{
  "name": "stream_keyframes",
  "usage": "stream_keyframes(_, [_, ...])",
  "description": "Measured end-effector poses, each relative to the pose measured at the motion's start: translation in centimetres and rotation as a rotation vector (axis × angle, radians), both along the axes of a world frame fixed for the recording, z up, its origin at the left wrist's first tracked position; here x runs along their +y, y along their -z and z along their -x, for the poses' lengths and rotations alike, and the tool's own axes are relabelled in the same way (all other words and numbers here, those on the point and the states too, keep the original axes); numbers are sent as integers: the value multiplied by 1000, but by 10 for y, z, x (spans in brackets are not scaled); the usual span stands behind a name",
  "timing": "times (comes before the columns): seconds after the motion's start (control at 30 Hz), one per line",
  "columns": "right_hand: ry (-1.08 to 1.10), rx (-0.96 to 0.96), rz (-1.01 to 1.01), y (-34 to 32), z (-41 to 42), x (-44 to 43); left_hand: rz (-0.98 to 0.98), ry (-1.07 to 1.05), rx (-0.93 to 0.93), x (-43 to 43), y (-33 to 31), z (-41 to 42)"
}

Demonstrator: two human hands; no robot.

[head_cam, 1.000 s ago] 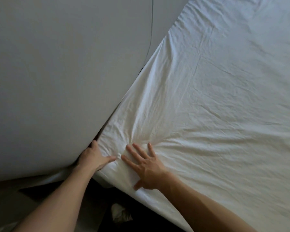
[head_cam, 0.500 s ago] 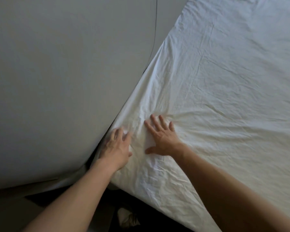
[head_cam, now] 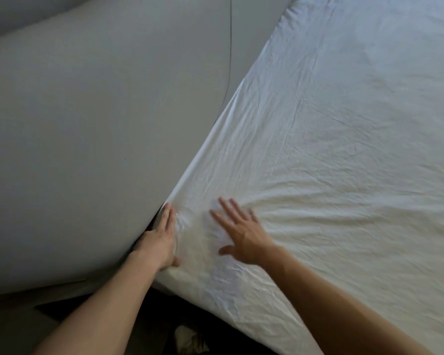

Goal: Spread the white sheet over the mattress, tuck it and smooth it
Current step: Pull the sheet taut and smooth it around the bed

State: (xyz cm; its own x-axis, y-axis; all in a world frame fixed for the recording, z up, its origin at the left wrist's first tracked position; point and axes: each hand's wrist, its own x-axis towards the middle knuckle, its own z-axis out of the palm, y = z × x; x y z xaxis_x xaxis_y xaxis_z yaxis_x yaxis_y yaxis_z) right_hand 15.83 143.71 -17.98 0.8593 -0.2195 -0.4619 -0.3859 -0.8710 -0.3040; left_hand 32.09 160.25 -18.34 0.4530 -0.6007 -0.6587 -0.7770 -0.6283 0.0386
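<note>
Your left hand (head_cam: 162, 239) lies flat and unclenched, holding nothing, edge-on in the seam where the sheet (head_cam: 331, 149) meets the wall (head_cam: 100, 137), fingers pointing up along that seam. Just to its right, your right hand (head_cam: 241, 237) rests palm-down with fingers spread wide on the sheet, which covers the mattress and stretches away up and to the right, wrinkles fanning out from your fingertips. The seam's long line runs from your left hand diagonally up-right, so that hand is nearer for tucking, judging from here.
</note>
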Motion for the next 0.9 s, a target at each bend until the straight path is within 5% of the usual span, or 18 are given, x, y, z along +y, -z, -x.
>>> stream_keyframes(0.17, [145,125,93,20,0,-25,47,-73,-114,-8,5,1])
stream_keyframes(0.33, [-58,84,52,28,6,22,-125,-249,-52,11,8,-5])
stream_keyframes(0.47, [-180,34,-185,10,16,28,-375,8,-135,-7,-13,9])
stream_keyframes(0.53, [-91,-37,-232,0,20,9,-286,169,-168,-20,-24,26])
stream_keyframes(0.67, [250,94,2,0,52,-19,265,304,-59,-40,-14,72])
stream_keyframes(0.9, [207,126,59,36,97,55,152,67,-33,0,30,102])
